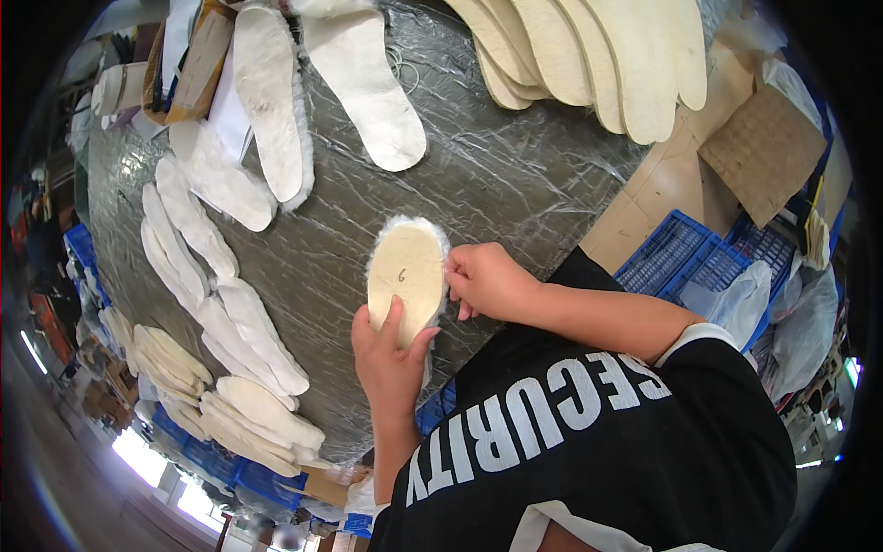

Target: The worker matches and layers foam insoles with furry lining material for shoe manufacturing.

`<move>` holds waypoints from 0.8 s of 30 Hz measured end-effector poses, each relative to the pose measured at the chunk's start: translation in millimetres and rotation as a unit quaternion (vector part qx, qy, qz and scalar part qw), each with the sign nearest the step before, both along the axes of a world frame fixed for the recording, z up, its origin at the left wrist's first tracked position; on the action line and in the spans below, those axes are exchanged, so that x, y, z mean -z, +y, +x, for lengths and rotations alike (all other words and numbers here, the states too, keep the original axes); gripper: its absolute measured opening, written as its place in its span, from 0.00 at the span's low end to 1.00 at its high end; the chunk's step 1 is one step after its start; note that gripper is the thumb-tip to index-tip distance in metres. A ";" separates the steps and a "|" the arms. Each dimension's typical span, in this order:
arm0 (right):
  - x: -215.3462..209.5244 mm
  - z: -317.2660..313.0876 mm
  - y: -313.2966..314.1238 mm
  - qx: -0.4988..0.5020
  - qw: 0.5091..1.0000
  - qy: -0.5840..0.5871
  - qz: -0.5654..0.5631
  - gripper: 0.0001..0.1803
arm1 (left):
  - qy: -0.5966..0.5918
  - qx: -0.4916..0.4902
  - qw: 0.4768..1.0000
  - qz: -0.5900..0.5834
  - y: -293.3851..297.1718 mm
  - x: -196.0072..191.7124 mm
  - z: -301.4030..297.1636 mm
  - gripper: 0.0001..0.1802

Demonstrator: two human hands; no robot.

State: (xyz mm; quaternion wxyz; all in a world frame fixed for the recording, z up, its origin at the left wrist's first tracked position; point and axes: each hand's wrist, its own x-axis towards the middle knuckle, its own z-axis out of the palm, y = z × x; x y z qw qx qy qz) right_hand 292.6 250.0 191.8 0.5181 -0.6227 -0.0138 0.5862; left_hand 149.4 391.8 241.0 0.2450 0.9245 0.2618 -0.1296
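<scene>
A fleece-lined insole (405,248) lies in my grasp over the table, its cream side up with a small handwritten mark and white fluff around the rim. My left hand (391,354) holds the near end, thumb and a finger pressed on the cream face. At the right edge, the fingers of my right hand (489,281) pinch the fluffy border. Farther off lie a white fleece insole (368,92) and another white insole (269,101) with fluff along its side.
Wrinkled plastic film covers the table (497,184). Cream insole blanks (635,64) fan out at the far right. White insoles (248,331) lie in rows at left, near stacked cream ones (170,359). Blue crates (676,253) and a cardboard sheet (763,152) stand off the right edge.
</scene>
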 end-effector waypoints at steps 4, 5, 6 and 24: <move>2.5 -0.6 -2.0 0.013 1.000 0.026 0.010 0.09 | -0.022 0.016 0.998 0.048 -6.7 6.8 -4.2 0.36; 2.4 -0.3 -2.0 0.010 1.000 0.026 0.009 0.09 | -0.022 0.012 0.999 0.048 -8.1 7.1 -4.5 0.36; 2.1 0.2 -1.8 0.010 1.000 0.028 0.008 0.09 | -0.027 0.012 0.998 0.050 -9.1 7.3 -4.6 0.36; 0.8 -21.6 3.6 -0.039 0.996 0.077 -0.034 0.10 | 0.045 -0.058 0.990 -0.121 2.2 -24.5 17.5 0.23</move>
